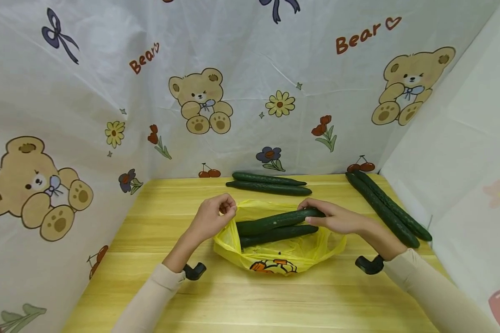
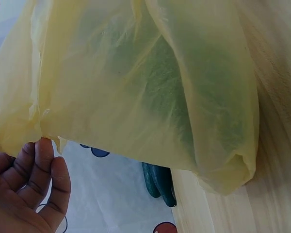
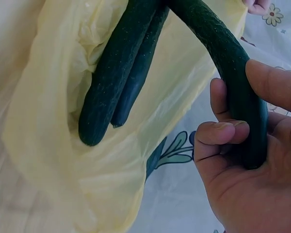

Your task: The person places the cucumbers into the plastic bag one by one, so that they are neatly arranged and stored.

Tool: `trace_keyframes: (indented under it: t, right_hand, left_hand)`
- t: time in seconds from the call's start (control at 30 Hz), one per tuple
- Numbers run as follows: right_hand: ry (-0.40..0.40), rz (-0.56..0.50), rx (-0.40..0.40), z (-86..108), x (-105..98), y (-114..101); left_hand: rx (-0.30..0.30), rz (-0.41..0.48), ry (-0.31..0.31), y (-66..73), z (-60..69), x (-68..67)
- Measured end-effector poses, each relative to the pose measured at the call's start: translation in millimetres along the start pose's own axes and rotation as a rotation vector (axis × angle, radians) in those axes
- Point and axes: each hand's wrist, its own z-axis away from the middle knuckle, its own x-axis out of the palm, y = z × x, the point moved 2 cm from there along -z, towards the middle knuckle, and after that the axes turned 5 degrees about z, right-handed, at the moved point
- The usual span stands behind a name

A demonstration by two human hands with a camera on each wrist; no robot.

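Left hand (image 1: 213, 213): grip closed, pinching rim of thin yellow plastic bag (image 1: 237, 255) on pale wooden tabletop (image 1: 258, 303) | Right hand (image 1: 336, 218): grip curled round one end of long dark-green cucumber (image 1: 281, 221), other end inside bag | In bag: two more dark-green cucumbers (image 3: 111, 80)

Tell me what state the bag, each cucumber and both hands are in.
Yellow bag: open
Left hand: holding bag's rim
Held cucumber: gripped at one end
Right hand: gripping that cucumber
Two bagged cucumbers: side by side
Back cucumbers: lying side by side on table
Right-side cucumbers: likewise on table
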Motion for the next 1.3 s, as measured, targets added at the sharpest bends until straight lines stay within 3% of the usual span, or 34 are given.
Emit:
trace_keyframes:
  t: [0.6, 0.73, 0.93, 1.03, 1.3]
  right_hand:
    - [-0.032, -0.051, -0.049, -43.0, 25, 0]
    - [0.011, 0.049, -0.058, -43.8, 28, 1]
    - [0.125, 0.339, -0.044, -37.8, 31, 5]
    - [0.15, 0.431, -0.039, -34.5, 33, 8]
    - [0.166, 0.404, -0.031, -28.3, 32, 11]
  left_hand:
    - [0.014, -0.001, 0.007, 5.1, -2.5, 0.4]
    - [0.025, -0.002, 0.005, 7.5, -4.7, 0.4]
    - [0.021, 0.014, 0.011, 10.0, -4.4, -0.9]
    - [0.018, 0.025, 0.009, 11.1, -4.0, -0.7]
    - [0.01, 0.028, 0.011, 11.5, -3.4, 0.5]
